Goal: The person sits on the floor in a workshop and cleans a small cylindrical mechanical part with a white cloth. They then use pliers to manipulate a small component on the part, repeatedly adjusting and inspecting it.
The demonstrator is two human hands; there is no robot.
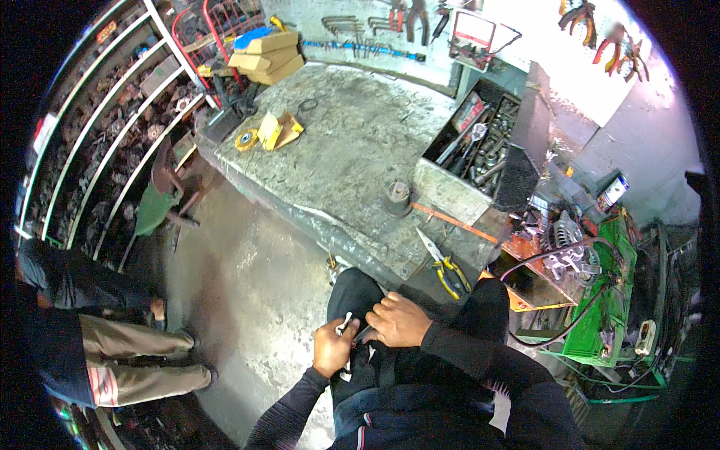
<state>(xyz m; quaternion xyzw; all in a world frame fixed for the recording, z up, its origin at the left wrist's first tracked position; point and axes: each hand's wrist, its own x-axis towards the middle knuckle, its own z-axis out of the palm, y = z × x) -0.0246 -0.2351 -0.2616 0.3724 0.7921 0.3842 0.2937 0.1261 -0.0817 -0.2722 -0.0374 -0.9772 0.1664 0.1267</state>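
Note:
Over my lap, my left hand [334,348] is closed around a small whitish, shiny piece [343,325], too small to name. Beside it my right hand [399,320] is closed too, knuckles up, its fingertips close to the left hand. A thin greyish tip [364,331] shows between the two hands; what the right fingers grip is mostly hidden. White scraps [346,373] lie on my dark trousers below the left hand. Just ahead, at the workbench's near edge, lie long-nose pliers with yellow-and-black handles [444,265].
On the workbench [337,135] stand a metal cylinder [398,196], an open toolbox [457,184] of sockets, and yellow boxes [266,56]. An orange bar [455,223] lies near the toolbox. At right, an alternator [568,247] sits beside a green crate [592,330]. Another person [135,352] is at left.

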